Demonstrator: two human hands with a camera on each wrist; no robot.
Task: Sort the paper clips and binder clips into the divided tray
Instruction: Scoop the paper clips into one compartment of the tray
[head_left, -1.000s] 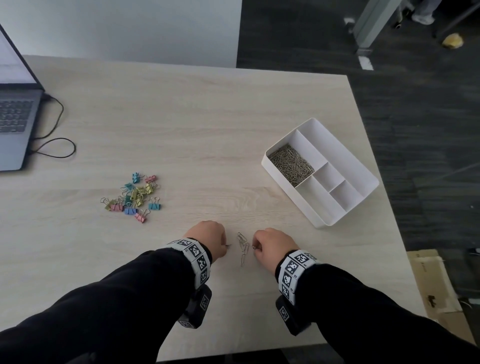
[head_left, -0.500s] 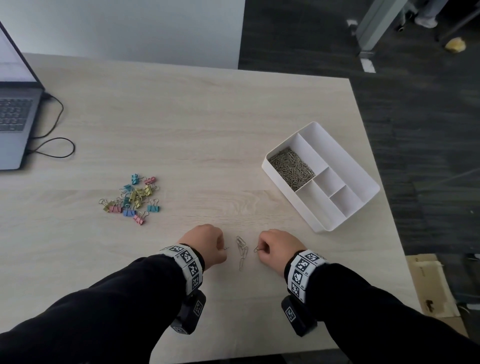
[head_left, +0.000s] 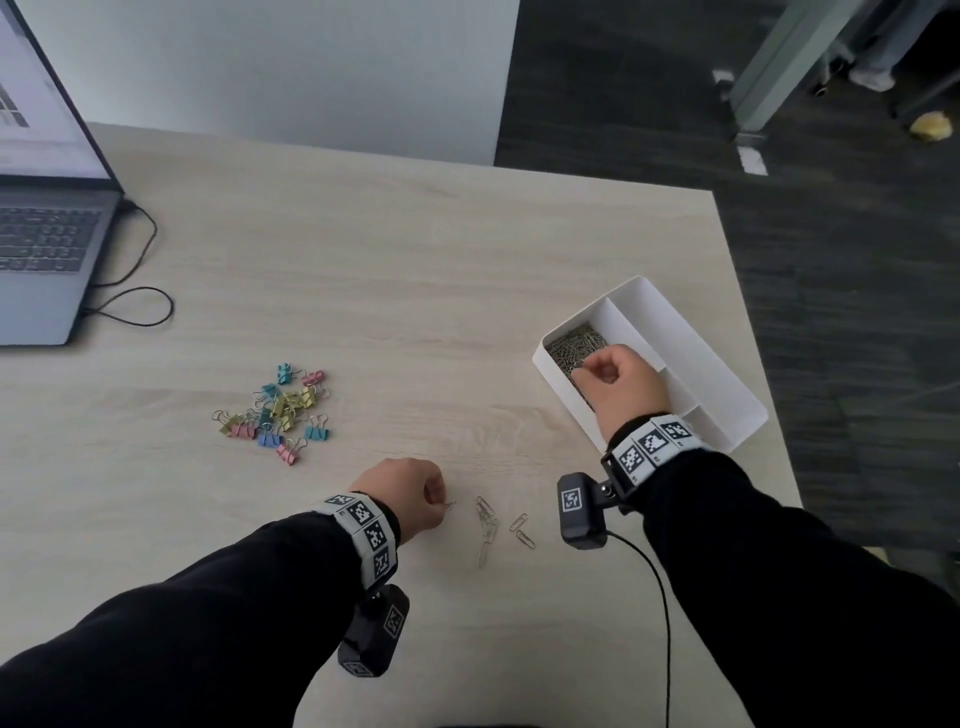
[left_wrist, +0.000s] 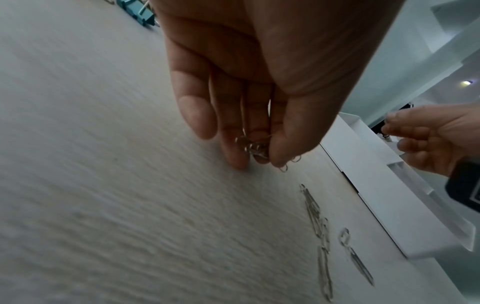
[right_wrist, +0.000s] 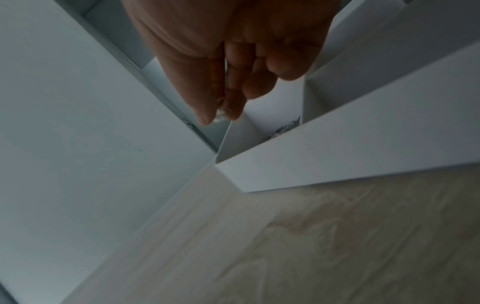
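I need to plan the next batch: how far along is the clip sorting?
Done: a pile of paper clips in the tray. In hand: left hand and right hand each pinch clips. Left: loose clips and all binder clips.

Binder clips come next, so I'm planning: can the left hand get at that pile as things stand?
Probably not yet: the table between the left hand and the binder clips lies bare, but its fingers pinch paper clips.
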